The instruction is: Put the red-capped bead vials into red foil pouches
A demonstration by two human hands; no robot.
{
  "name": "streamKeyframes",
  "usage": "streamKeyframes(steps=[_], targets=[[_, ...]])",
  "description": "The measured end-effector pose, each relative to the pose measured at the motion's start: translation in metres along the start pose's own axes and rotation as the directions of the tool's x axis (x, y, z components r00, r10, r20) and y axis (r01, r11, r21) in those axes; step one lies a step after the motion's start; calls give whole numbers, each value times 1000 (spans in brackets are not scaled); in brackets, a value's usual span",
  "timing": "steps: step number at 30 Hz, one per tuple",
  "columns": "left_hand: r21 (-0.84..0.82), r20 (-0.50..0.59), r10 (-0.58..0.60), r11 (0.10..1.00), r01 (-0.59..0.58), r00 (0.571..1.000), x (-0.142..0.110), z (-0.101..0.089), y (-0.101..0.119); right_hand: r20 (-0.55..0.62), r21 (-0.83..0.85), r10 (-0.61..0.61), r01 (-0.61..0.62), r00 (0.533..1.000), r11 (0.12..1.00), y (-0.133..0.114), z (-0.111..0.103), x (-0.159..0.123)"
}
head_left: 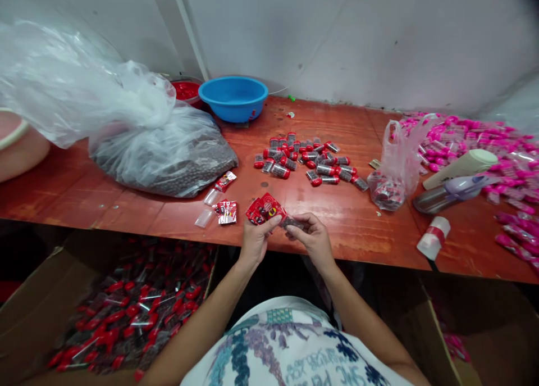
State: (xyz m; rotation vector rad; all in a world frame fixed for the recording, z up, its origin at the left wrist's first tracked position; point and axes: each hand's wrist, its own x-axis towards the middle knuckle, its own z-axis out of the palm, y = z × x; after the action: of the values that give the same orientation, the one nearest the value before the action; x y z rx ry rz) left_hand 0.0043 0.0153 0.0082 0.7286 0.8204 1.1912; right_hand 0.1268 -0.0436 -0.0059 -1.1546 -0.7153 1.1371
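Note:
Close to the table's front edge, my left hand (254, 241) is closed on several red printed packets (266, 206), fanned out above the thumb. My right hand (315, 239) pinches a small clear tube of dark beads (292, 223), whose far end meets the packets; fingers hide part of it. Left of my hands lie more red packets (228, 212) and an empty clear sleeve (204, 218). Beyond my hands, a loose group of red-capped tubes (280, 171) with dark beads lies on the wooden table (337, 223).
A large clear bag of dark beads (168, 155) stands left, with a blue basin (233, 102) behind it. At right are a small plastic bag (391, 172), a bottle (450, 192), a white roll (433, 238) and many pink items (467, 141). A cardboard box (31, 307) holds red-capped tubes below.

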Motion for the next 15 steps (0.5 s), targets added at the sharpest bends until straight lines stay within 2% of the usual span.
streamKeyframes(steps=[3,6,11,13,15], targets=[[61,39,20,998,-22,999,0,-1,0,-12,-55,-68,67,998,996,4,1,-1],[91,56,-14,996,8,998,0,-3,1,-43,-90,-111,107,993,990,9,1,-2],[5,103,-108,994,108,989,2,-8,3,11,41,16,-17,1000,999,10,3,-4],[-23,95,-107,994,110,990,2,-8,3,2,6,-31,31,1000,1000,10,4,-5],[-5,81,-96,995,97,992,1,-7,2,-38,-106,-147,142,988,984,12,6,-6]])
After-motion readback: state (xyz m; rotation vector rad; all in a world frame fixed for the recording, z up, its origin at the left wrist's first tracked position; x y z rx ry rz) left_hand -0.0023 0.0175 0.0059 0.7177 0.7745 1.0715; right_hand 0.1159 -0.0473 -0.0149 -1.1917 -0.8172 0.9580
